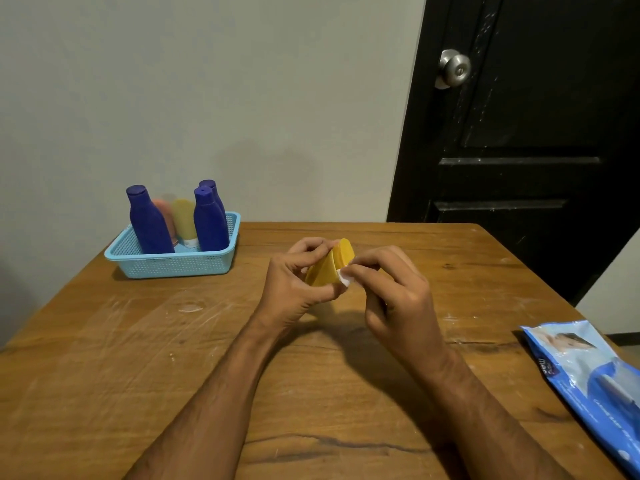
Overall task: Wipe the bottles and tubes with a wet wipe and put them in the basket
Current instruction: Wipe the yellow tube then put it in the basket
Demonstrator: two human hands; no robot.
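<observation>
Above the bench, my left hand grips the yellow tube; my right hand pinches the wet wipe against it. Best turn it, covering every side, before the basket far left.

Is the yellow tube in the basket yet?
No. The left hand holds the yellow tube above the table, away from the basket.
</observation>
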